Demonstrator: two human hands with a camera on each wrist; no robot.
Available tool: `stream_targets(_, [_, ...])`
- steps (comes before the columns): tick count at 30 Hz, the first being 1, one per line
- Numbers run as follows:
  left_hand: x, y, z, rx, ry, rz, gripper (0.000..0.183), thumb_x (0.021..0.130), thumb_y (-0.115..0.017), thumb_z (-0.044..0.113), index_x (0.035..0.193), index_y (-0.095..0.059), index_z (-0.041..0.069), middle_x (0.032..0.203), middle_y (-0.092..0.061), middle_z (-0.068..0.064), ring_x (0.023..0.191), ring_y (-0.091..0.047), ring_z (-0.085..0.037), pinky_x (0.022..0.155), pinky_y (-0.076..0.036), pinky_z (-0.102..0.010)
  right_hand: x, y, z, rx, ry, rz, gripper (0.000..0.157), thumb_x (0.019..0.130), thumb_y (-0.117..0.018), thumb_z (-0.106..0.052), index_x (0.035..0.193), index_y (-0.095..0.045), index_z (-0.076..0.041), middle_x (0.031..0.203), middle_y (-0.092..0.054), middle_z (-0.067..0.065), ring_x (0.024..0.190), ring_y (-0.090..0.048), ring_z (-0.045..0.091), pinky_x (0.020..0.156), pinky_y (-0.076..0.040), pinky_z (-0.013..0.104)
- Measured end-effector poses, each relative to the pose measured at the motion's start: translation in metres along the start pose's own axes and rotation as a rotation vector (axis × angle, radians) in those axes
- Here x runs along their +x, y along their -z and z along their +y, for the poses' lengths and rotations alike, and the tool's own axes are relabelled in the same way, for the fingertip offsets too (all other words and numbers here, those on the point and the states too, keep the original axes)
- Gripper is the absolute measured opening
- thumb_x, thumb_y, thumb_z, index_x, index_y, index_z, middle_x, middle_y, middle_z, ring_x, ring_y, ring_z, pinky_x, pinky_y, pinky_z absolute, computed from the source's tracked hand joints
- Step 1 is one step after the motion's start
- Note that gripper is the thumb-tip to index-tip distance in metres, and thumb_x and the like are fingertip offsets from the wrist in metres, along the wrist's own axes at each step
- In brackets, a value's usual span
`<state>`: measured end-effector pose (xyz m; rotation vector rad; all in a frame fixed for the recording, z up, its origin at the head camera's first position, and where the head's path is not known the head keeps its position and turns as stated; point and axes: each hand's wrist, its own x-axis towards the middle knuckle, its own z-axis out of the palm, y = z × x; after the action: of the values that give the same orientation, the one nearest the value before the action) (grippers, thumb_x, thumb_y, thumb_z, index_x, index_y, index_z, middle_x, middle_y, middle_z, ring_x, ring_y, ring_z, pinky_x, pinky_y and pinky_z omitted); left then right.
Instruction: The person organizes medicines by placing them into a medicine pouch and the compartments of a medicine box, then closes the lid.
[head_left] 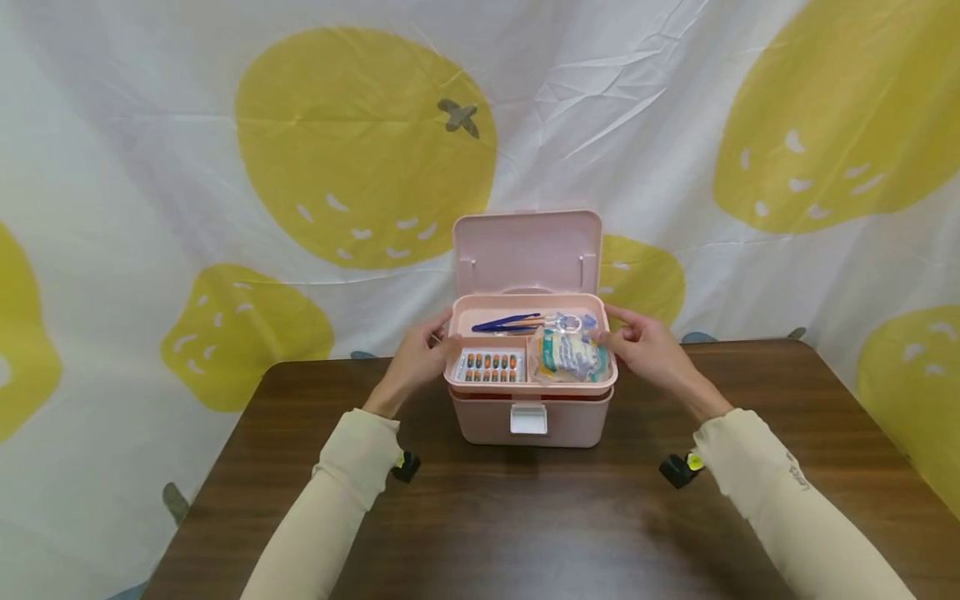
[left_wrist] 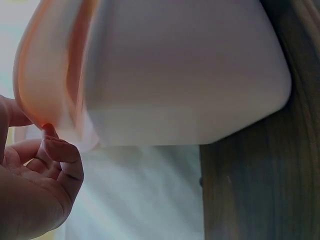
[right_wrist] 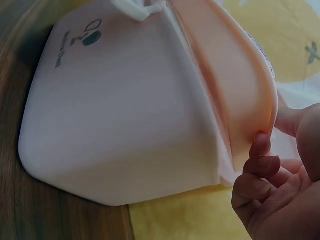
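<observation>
A pink medicine box (head_left: 480,421) stands on the table with its lid (head_left: 528,250) raised behind it. Slightly above the box body sits its lift-out tray (head_left: 495,388), a gap showing under its rim. My left hand (head_left: 422,354) pinches the tray's left side between thumb and fingers. On the right side, my right hand (head_left: 654,350) pinches the tray rim likewise. The tray holds a blister pack of capsules (head_left: 491,364), a clear-wrapped bundle (head_left: 572,354) and blue tweezers (head_left: 504,323) beside other slim items. Both wrist views show fingertips under the tray's rim (left_wrist: 50,100) (right_wrist: 250,85).
The box rests near the back edge of a dark wooden table (head_left: 525,525). A white latch (head_left: 528,419) hangs on its front. Behind the table is a white cloth (head_left: 187,167) with yellow fruit prints. Small black devices (head_left: 678,471) are worn at both wrists.
</observation>
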<state>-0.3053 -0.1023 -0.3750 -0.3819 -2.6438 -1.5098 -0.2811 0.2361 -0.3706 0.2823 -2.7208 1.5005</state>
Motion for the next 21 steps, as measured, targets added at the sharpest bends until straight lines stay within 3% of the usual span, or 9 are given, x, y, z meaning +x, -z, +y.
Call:
stream_targets(6, [-0.001,-0.004,-0.009,0.015,0.016,-0.013,0.056,0.094,-0.060,0.015,0.147,-0.046,0.008,0.093,-0.058,-0.009,0.072,-0.051,-0.015,0.061,-0.043,-0.026,0.002,-0.005,0.009,-0.049,0.033,-0.024,0.067,0.095,-0.066,-0.035,0.148,-0.043,-0.002,0.065,-0.055,-0.002,0.056,-0.041,0.009,0.051,-0.030,0.025])
stream_targets(12, [-0.001,-0.008,-0.015,0.087,-0.024,-0.026,0.055,0.094,-0.057,0.016,0.147,-0.046,0.005,0.091,-0.056,-0.007,0.073,-0.051,-0.016,0.061,-0.042,-0.026,0.002,-0.007,0.015,-0.055,0.016,-0.051,0.067,0.095,-0.066,-0.032,0.148,-0.042,0.000,0.067,-0.058,0.001,0.056,-0.043,0.008,0.050,-0.029,0.025])
stream_targets(21, [-0.005,-0.012,-0.024,0.097,-0.106,-0.049,0.045,0.096,-0.052,0.011,0.141,-0.056,0.010,0.073,-0.047,-0.004,0.061,-0.045,-0.017,0.051,-0.037,-0.027,0.003,-0.010,0.017,-0.147,0.011,-0.047,0.066,0.096,-0.064,-0.036,0.147,-0.043,0.000,0.067,-0.058,0.001,0.057,-0.045,0.013,0.051,-0.033,0.027])
